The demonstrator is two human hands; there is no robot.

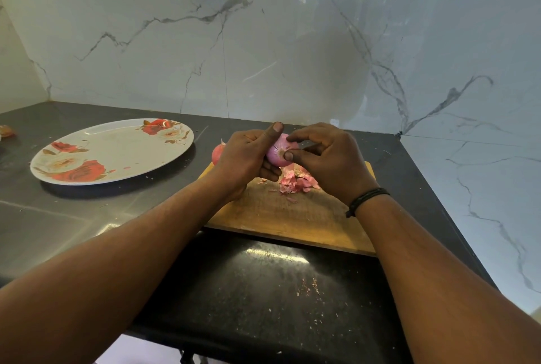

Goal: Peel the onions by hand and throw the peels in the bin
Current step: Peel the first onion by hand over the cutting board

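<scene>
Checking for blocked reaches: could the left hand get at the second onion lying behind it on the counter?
Probably yes. The second onion lies just beyond the left hand with nothing between them, but that hand holds the onion being peeled and must first free itself.

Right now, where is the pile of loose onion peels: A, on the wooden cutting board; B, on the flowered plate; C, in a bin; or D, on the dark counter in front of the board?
A: the pink onion peels lie heaped on the wooden cutting board, just under the right hand.
</scene>
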